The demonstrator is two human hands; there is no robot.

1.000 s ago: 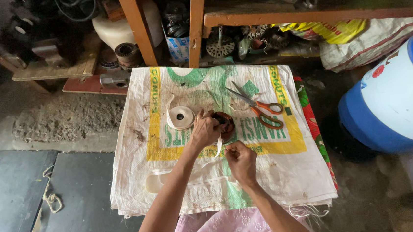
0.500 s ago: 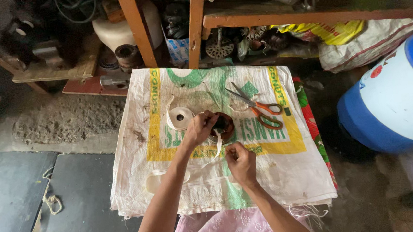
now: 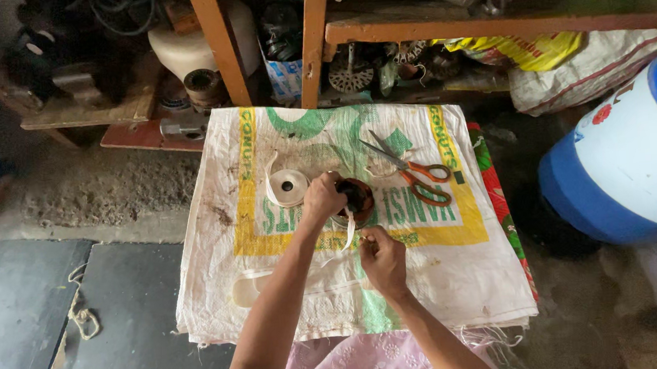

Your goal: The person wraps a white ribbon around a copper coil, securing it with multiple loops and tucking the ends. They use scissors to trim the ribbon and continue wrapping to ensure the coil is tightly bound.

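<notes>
Holding dark round coil (image 3: 358,198), left hand (image 3: 322,199), right hand (image 3: 382,259) pinching white tape strip (image 3: 348,234) running upright between them

Orange-handled scissors (image 3: 415,178) lie on a white sack (image 3: 445,277) with green print and yellow border.

The left hand (image 3: 322,199) hides part of the dark round object (image 3: 357,198) at the frame centre. The blue-and-white barrel (image 3: 631,161) is cut off at the right edge. The shelf clutter (image 3: 381,63) along the top is too dim to identify.

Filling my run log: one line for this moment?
left hand: on dark round part | right hand: pinching white tape strip | scissors: idle
</notes>
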